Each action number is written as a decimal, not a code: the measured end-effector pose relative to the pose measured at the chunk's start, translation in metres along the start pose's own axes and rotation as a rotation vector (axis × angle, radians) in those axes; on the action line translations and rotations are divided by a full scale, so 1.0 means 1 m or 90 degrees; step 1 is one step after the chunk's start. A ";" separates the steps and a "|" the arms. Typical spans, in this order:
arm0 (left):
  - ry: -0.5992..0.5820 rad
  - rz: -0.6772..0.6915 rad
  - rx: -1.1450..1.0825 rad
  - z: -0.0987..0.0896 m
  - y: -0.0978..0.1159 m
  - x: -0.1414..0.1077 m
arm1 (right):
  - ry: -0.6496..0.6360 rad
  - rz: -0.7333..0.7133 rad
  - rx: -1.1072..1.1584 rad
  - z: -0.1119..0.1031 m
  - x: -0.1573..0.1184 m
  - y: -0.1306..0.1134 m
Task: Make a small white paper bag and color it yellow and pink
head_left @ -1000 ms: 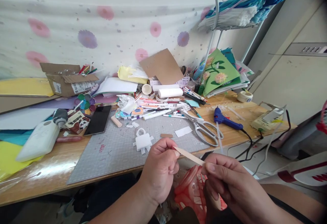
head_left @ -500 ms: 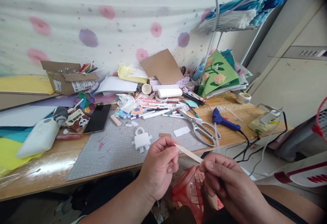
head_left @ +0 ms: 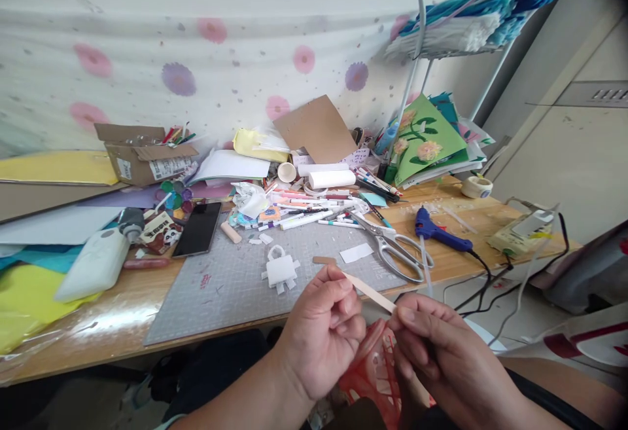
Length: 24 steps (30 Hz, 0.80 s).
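A thin pale strip (head_left: 370,292) stretches between my two hands, just off the table's front edge. The fingertips of my left hand (head_left: 326,328) pinch its pointed left end. My right hand (head_left: 441,338) grips the other end between thumb and forefinger. Beyond my left hand, on the grey cutting mat (head_left: 210,299), lies a small white padded piece (head_left: 280,271) with a ring on top and short tabs round it. A small brown piece (head_left: 324,260) and a white paper scrap (head_left: 356,252) lie just past my fingers.
Silver scissors (head_left: 392,250) and a blue glue gun (head_left: 444,233) with its cord lie at the right. Pens are heaped behind the mat. A black phone (head_left: 197,229) and a white bottle (head_left: 93,263) are at the left. Below my hands is a red basket (head_left: 375,371).
The view has shifted slightly, so the table items appear a little further right. Both hands keep hold of the strip, and the curled lower fingers of my left hand show more.
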<state>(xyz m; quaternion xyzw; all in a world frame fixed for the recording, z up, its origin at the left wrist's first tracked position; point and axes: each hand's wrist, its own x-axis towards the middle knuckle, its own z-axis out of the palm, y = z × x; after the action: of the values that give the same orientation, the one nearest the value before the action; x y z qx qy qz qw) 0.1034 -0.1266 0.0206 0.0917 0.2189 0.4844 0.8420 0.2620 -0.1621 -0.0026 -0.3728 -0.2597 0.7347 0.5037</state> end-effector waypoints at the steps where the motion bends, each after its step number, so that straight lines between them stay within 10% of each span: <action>1: -0.003 -0.005 -0.015 0.001 -0.001 -0.001 | 0.000 0.007 0.001 0.000 0.000 0.000; 24: -0.001 0.157 0.168 -0.004 -0.004 -0.003 | -0.016 -0.044 0.018 0.002 0.002 0.005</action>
<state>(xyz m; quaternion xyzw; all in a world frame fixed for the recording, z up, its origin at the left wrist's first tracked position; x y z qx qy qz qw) 0.1034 -0.1319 0.0167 0.2277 0.2668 0.5508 0.7574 0.2579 -0.1622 -0.0057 -0.3471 -0.2686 0.7253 0.5305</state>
